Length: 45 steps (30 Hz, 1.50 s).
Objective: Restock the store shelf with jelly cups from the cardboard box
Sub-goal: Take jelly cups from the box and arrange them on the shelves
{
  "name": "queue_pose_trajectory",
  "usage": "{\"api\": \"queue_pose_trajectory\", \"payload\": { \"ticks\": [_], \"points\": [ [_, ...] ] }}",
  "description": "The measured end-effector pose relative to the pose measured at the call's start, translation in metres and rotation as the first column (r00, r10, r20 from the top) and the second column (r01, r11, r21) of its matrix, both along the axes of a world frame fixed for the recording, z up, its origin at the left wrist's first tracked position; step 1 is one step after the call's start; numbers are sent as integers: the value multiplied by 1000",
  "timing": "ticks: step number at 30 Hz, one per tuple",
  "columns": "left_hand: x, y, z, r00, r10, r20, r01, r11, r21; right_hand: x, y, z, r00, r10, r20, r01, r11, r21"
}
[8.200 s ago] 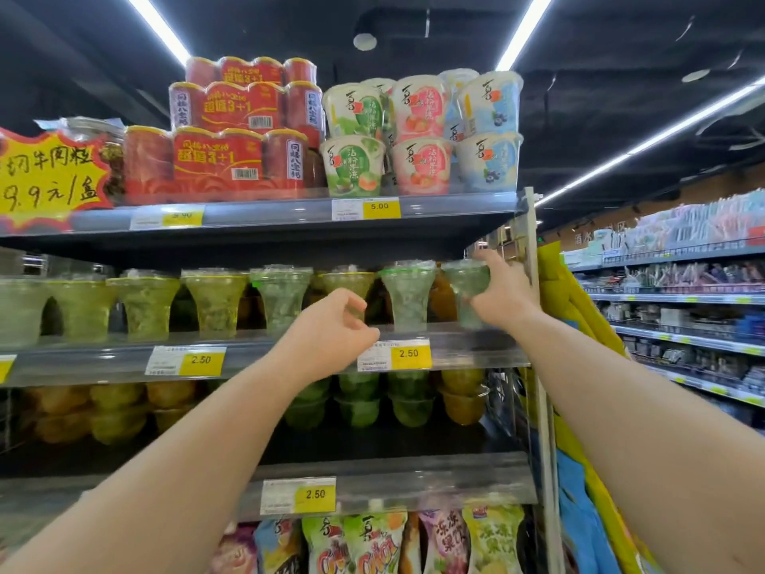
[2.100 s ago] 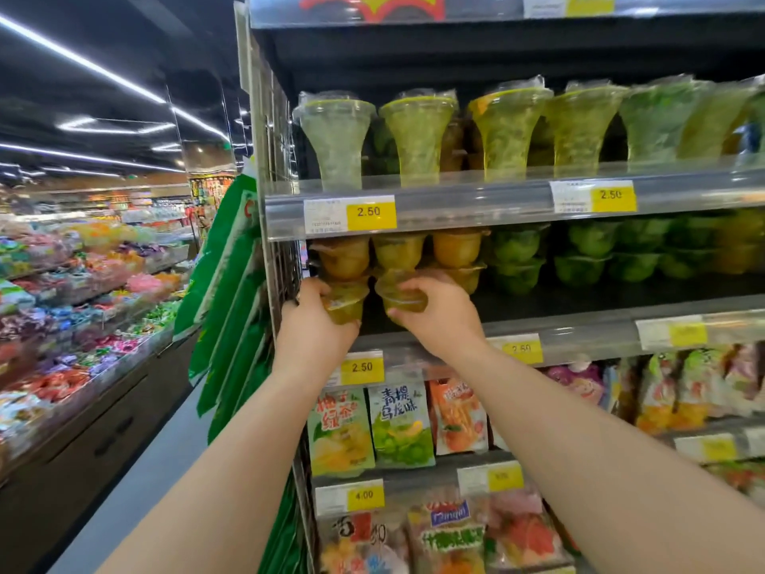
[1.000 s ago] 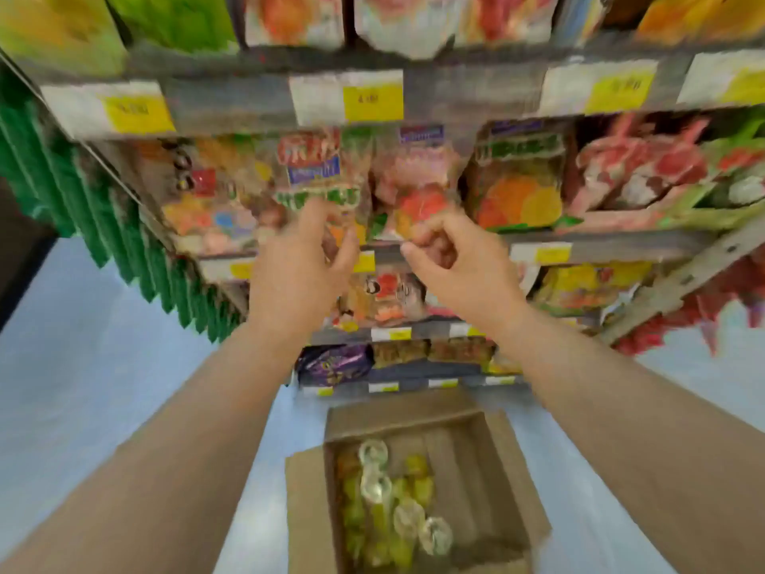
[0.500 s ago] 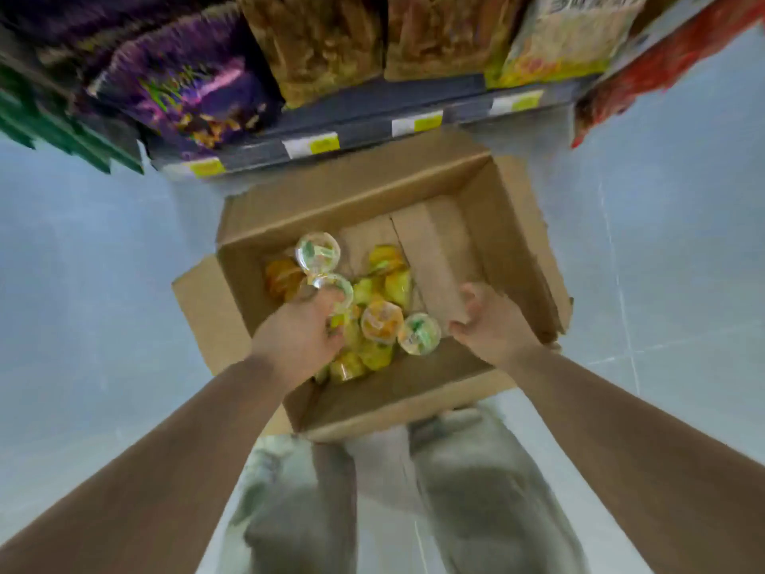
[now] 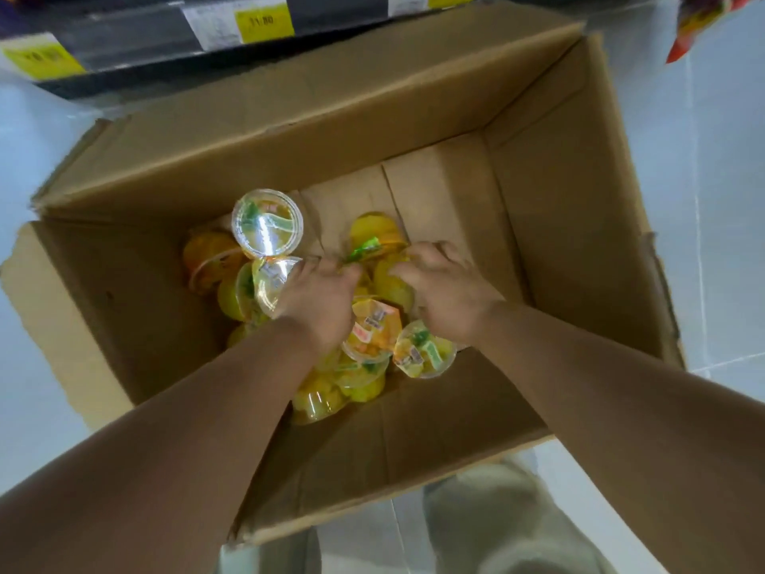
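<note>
At the bottom edge, your trouser leg (image 5: 509,528) stands on the pale tiled floor (image 5: 728,200), just behind the open cardboard box (image 5: 414,432). Inside the box, your left hand (image 5: 318,300) and right hand (image 5: 449,294) reach into a loose pile of yellow and orange jelly cups (image 5: 374,333), fingers curled down among them; you cannot tell whether either grips a cup. One clear-lidded cup (image 5: 267,223) lies upright farther left. Beyond the box, the bottom shelf edge (image 5: 136,39) carries yellow price tags (image 5: 265,20).
</note>
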<state>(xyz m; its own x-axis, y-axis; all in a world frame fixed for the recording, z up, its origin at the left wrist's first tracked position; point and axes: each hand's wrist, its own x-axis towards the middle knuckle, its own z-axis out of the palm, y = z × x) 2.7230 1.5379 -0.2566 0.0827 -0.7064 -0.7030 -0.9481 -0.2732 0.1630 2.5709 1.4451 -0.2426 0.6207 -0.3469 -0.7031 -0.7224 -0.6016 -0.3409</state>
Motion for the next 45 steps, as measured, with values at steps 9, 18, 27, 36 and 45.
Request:
{"api": "queue_pose_trajectory", "payload": {
  "ticks": [9,18,27,36,45],
  "points": [
    [0,-11,-39,998,15,-58,-12,999,48,28,-2,-48,946,314,-77,-318,946,-57],
    [18,-18,28,853,440,-280,-442,895,60,9,-24,25,961,-250,-120,251,968,-8],
    [52,-52,221,38,809,-587,-899,284,334,38,-64,205,447,-893,60,844,443,303],
    [100,-73,463,-271,567,-778,-904,129,409,89,-99,431,26,-1000,-3,679,16,734],
    [141,-50,736,-168,263,-950,-964,156,214,137,-98,702,124,-932,341,453,359,816]
  ]
}}
